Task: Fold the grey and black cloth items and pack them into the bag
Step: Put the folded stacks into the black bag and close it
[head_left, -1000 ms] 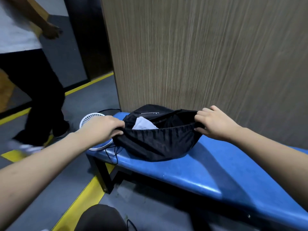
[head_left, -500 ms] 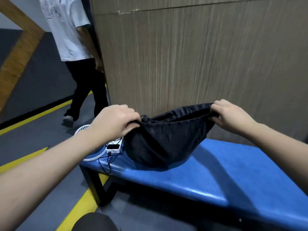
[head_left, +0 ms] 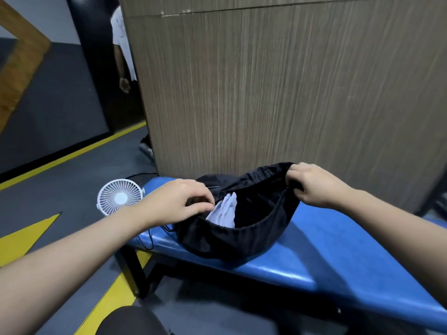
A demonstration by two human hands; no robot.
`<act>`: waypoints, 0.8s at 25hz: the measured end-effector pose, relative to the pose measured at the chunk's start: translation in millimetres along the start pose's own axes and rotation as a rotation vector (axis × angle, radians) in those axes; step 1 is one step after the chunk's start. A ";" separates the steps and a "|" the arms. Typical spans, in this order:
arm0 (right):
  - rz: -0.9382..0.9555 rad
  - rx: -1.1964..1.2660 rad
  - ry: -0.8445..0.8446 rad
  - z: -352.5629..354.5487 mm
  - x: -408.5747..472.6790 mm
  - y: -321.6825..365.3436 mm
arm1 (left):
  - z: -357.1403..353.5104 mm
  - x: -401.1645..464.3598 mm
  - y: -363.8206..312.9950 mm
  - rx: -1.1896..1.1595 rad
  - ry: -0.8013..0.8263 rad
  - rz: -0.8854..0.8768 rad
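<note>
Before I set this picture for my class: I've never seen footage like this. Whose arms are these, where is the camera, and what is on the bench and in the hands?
There is no machine here. The camera sits on a person's head and looks forward and down, so the two bare arms are that person's own. A black bag rests on a blue bench in front of a wood-grain wall. The left hand grips the bag's rim on one side and the right hand grips it on the other, so its mouth is held open. A pale grey cloth lies inside. A small white fan stands at the bench's left end. Another person stands at the back, partly hidden.
</note>
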State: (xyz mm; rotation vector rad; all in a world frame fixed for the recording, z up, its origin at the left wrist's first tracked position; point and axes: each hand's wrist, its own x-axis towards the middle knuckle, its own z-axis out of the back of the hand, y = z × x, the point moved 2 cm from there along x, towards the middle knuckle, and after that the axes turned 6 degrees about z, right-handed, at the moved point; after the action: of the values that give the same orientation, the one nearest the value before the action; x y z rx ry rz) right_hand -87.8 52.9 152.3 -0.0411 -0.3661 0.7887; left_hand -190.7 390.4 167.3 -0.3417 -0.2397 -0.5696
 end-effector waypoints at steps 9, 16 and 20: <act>-0.136 0.046 -0.171 9.4 -3.5 97.1 | -22.2 -33.0 85.0 -0.270 0.060 0.394; 0.076 0.237 -0.171 10.3 25.3 226.2 | -47.9 -29.9 86.4 -0.228 0.192 0.319; 0.062 0.158 -0.073 -7.6 31.4 234.8 | -59.7 -31.6 83.2 -0.255 0.216 0.250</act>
State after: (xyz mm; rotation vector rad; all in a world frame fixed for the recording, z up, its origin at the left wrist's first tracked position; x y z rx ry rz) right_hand -226.0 241.7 114.5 0.1253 -0.3714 0.8805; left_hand -162.1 448.7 82.0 -0.5448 0.0852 -0.3852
